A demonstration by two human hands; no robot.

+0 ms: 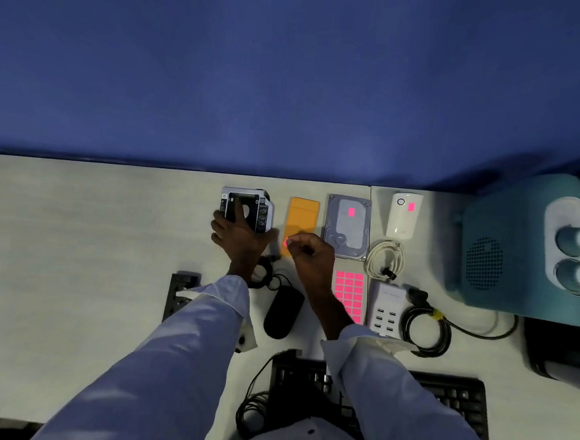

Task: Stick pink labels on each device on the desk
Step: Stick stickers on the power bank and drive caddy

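Pink label (286,243) pinched in right hand (308,255) fingers over orange device (301,220), left hand (237,235) fingers spread on drive caddy (248,208)

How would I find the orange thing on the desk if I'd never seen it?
Look along the back edge of the desk, under the blue wall. The orange device lies flat between the drive caddy under the left hand and the grey hard drive. It's the only orange rectangle there.

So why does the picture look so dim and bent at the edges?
Head view: the room light is low, so the desk looks grey and only the pink label sheet glows; the wide lens curves the edges, and the teal speaker and the sleeves are smeared, soft.
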